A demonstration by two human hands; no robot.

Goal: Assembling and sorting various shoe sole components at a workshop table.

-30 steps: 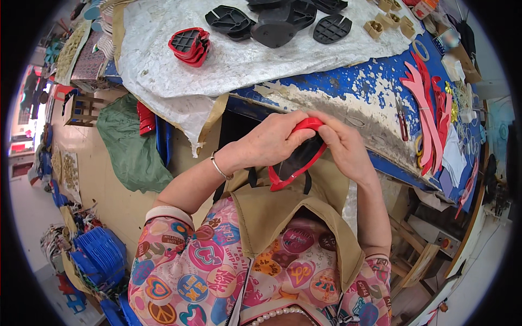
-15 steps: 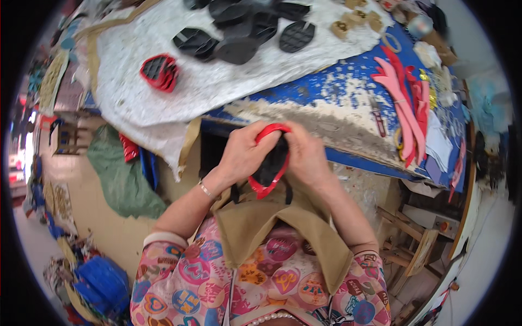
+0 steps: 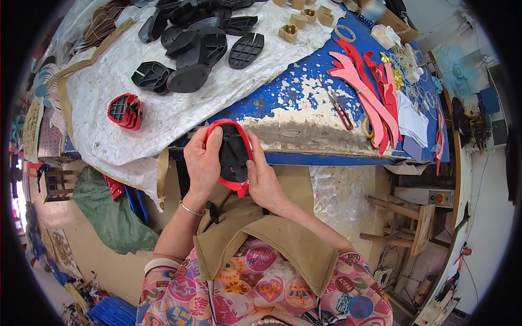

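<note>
Between both hands, above my lap at the table's front edge, is a black shoe sole piece (image 3: 234,155) with a red strip (image 3: 242,189) running round its rim. The strip's end hangs at the near tip. My left hand (image 3: 202,163) grips the left side, thumb lying over the red edge. My right hand (image 3: 262,176) is closed along the right side, thumb against the rim. Farther left on the white sheet stands a short stack of red-edged pieces (image 3: 126,112). A pile of bare black soles (image 3: 209,49) lies beyond it.
Pink and red strips (image 3: 365,98) lie at the right of the blue table (image 3: 310,157), beside small red-handled snips (image 3: 341,113) and a tape roll (image 3: 345,33). Beige blocks (image 3: 288,32) sit on the white sheet (image 3: 95,122). A wooden stool (image 3: 418,228) stands at right.
The sole piece has turned so more of its black inside faces up. My fingers have shifted from its far end to its sides. The whole view has also swung.
</note>
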